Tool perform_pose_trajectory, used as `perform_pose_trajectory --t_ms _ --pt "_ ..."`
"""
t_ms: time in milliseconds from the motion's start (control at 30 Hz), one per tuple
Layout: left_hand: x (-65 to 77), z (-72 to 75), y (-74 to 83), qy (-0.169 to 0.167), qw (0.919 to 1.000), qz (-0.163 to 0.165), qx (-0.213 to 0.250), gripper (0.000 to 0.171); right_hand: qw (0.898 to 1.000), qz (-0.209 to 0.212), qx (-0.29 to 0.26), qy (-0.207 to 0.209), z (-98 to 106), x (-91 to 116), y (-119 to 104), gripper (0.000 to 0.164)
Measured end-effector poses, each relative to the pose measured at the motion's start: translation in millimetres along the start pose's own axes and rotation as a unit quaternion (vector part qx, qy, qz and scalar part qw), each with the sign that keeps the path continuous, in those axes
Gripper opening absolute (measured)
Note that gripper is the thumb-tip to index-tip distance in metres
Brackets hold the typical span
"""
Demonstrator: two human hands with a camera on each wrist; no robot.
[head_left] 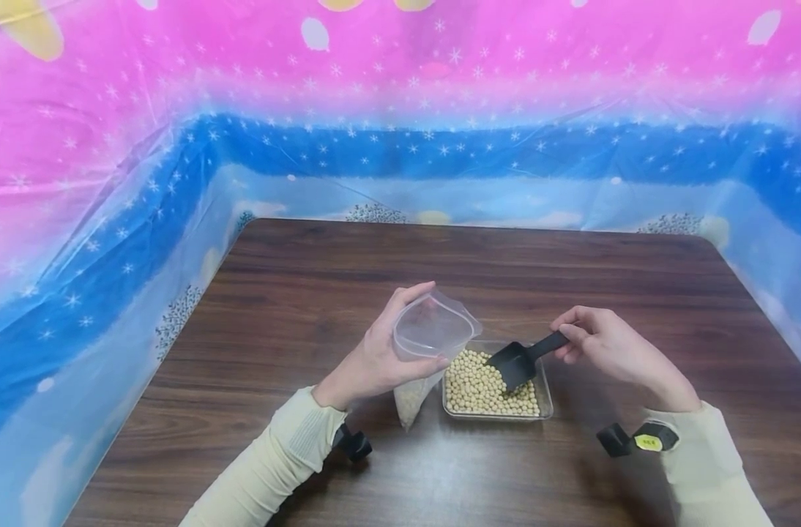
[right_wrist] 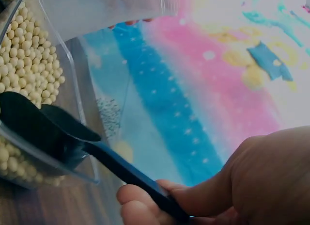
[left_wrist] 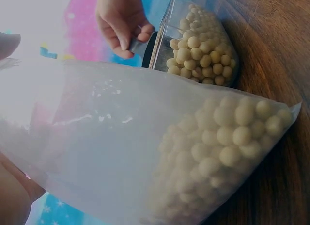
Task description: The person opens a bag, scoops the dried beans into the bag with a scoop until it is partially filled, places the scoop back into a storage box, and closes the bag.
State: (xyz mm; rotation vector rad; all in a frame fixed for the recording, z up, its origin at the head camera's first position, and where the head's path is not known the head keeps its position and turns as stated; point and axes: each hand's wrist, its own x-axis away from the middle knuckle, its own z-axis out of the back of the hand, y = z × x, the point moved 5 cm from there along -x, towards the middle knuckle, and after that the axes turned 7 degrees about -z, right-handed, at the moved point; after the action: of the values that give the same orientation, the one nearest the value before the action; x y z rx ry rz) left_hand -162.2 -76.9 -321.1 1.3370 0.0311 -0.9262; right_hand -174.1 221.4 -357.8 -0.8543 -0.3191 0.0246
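My left hand (head_left: 374, 350) grips a translucent plastic bag (head_left: 433, 329) near its top, thumb and fingers spreading the mouth wide. Soybeans (left_wrist: 227, 133) fill the bag's lower corner, close over the table in the left wrist view. Thumb and fingers of my right hand (head_left: 605, 344) pinch the handle of a black scoop (head_left: 514, 364). Its blade dips into a clear rectangular container (head_left: 547, 410) of pale soybeans (head_left: 476, 388), just right of the bag. In the right wrist view the scoop (right_wrist: 126, 169) crosses the container's rim, its blade tip down among the beans.
A dark wood-grain table (head_left: 295, 293) lies under everything. A pink and blue patterned cloth (head_left: 400, 146) hangs around its back and sides. Black wrist devices (head_left: 618, 440) sit on both cream sleeves.
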Motion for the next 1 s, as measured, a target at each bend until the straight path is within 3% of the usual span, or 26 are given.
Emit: perform_pose_trajectory --t_ms 267,600,1000 --pt "0.8 0.0 -0.6 0.004 1.0 -0.004 -0.002 0.084 0.999 -0.004 -0.05 -0.002 -0.3 -13.8 19.0 0.023" --pt "1.9 -0.3 -1.4 0.009 1.0 -0.004 -0.003 0.084 0.989 -0.025 -0.144 -0.021 3.4 -16.8 37.1 0.023" --pt "-0.7 1.4 0.3 0.008 0.9998 -0.014 -0.008 0.085 0.974 0.01 -0.225 0.007 23.3 -8.4 27.7 0.032"
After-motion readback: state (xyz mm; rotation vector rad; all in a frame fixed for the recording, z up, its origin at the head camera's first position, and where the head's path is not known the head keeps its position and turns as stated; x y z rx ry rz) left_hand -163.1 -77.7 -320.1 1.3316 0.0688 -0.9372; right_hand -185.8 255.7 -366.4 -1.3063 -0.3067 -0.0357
